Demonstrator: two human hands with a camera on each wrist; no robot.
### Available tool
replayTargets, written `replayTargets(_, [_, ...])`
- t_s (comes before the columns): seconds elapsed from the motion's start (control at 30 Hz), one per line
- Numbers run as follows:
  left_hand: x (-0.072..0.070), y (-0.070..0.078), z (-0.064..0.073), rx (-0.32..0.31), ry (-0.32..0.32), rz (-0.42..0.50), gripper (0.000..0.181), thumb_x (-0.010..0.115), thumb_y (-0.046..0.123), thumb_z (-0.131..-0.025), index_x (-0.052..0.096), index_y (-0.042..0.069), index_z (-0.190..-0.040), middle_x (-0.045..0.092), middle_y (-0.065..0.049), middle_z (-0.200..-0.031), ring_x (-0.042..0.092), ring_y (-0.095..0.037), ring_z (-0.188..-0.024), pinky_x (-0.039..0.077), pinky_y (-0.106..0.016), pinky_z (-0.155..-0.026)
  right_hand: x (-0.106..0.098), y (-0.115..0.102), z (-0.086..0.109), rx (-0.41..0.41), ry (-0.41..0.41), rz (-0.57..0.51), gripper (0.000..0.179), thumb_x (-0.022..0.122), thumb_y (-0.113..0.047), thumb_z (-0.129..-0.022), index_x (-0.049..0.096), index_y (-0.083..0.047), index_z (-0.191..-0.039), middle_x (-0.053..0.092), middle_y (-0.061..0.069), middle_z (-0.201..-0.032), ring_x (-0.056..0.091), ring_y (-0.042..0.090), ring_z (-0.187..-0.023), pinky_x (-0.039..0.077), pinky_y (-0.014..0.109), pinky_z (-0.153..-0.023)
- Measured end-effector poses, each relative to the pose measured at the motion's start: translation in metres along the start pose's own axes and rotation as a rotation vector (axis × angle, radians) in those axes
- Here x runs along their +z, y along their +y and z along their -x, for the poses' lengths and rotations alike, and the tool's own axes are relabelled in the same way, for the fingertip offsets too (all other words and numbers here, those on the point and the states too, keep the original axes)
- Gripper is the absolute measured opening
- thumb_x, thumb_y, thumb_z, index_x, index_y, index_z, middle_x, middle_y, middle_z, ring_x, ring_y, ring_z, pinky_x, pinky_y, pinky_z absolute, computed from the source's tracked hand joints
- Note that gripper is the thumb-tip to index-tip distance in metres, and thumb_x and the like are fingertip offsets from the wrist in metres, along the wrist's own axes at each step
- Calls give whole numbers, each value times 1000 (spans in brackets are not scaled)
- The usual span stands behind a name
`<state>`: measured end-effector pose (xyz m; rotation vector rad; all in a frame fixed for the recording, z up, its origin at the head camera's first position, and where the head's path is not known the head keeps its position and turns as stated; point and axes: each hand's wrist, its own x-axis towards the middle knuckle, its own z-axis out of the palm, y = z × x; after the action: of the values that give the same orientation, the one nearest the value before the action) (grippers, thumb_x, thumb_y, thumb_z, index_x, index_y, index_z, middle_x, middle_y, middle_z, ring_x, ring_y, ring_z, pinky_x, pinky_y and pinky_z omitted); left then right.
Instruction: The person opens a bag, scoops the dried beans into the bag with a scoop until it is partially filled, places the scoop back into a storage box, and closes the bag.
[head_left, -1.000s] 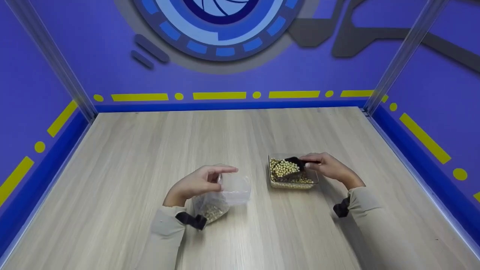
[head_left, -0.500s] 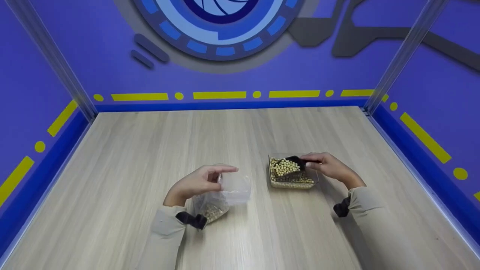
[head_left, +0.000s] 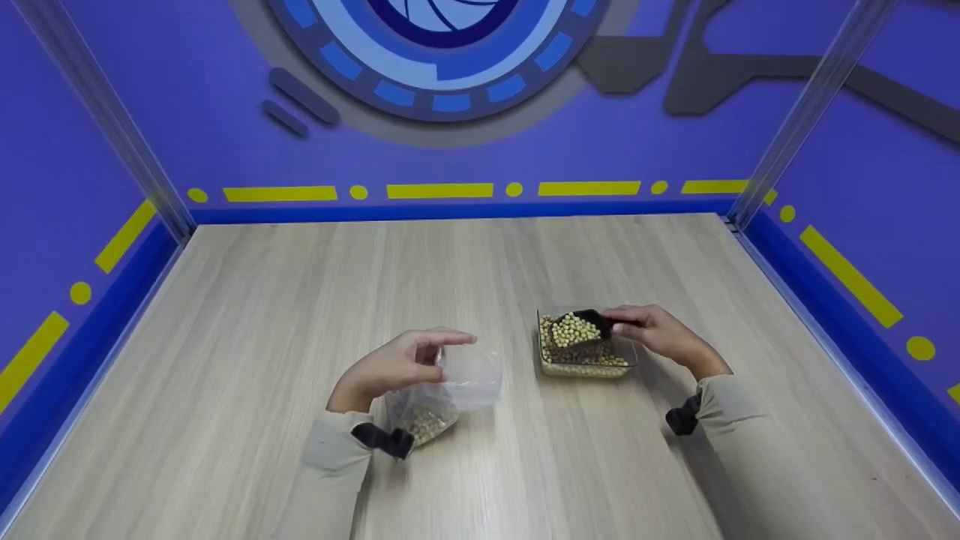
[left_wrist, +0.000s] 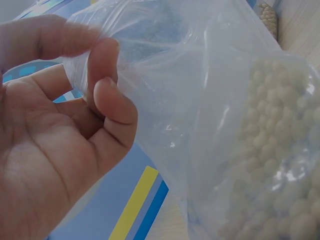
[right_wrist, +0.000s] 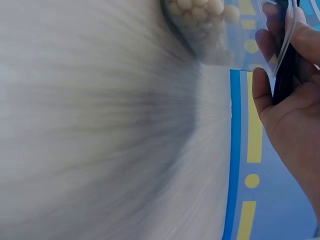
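While the left hand [head_left: 397,364] held a clear plastic bag [head_left: 476,379] near its mouth, its index finger reached out nearly straight, the thumb lay lower, and a moderate gap parted their tips. Seen from the left wrist, other fingers were bent in toward the palm beside the crinkled film. The right hand [head_left: 664,334] was closed narrowly round the handle of a black scoop [head_left: 595,321], its fingers curled about the grip.

Both forearms came in from the near edge in beige sleeves [head_left: 739,405], a dark device [head_left: 682,416] at each wrist. The left wrist was bent so that the hand pointed rightward across the bag; the right hand came in from the right, angled toward the middle of the table [head_left: 337,285].

Heaped with pale yellow, round beans [head_left: 575,330], the scoop sat within or just above a clear rectangular container [head_left: 585,370]; whether its underside touched the beans there could not be told. More of the same kind covered the container's bottom. The bag rested on the table to the left of the container, well apart from it, slumped and tilted, with beans gathered in its lower part and its upper film spread toward the container.
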<state>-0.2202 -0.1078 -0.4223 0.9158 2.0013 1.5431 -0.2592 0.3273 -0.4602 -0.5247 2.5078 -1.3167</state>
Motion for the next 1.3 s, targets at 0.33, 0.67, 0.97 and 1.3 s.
replayTargets(0.33, [0, 2, -1, -12, -4, -14, 58, 54, -11, -82, 49, -1, -139, 42, -2, -83, 32, -11, -68, 35, -20, -61, -2, -5, 2, -28, 25, 6, 43, 53, -23, -98, 54, -1, -135, 46, 24, -142, 38, 41, -135, 42, 41, -104])
replayTargets(0.67, [0, 2, -1, -13, -10, -35, 57, 57, -6, -83, 49, -1, -139, 52, -22, -127, 39, -13, -78, 39, -21, -66, -4, -17, -1, -72, 44, 8, 40, 53, -21, -98, 57, -2, -133, 53, 23, -136, 54, -4, -112, 44, 13, -91])
replayTargets(0.97, [1, 3, -1, -3, 7, -33, 55, 57, -6, -81, 52, -1, -135, 49, -20, -139, 40, -14, -78, 40, -20, -66, 0, -30, -3, -94, 65, 21, 39, 54, -18, -97, 57, 0, -132, 51, 23, -138, 46, 35, -130, 41, 10, -92])
replayTargets(1.3, [2, 1, 0, -2, 30, -32, 55, 57, -7, -80, 53, -3, -134, 50, -22, -137, 36, -12, -73, 38, -22, -66, 13, -49, -8, -155, 36, 36, 39, 56, -21, -96, 59, -1, -130, 56, 21, -133, 54, 6, -118, 44, 14, -92])
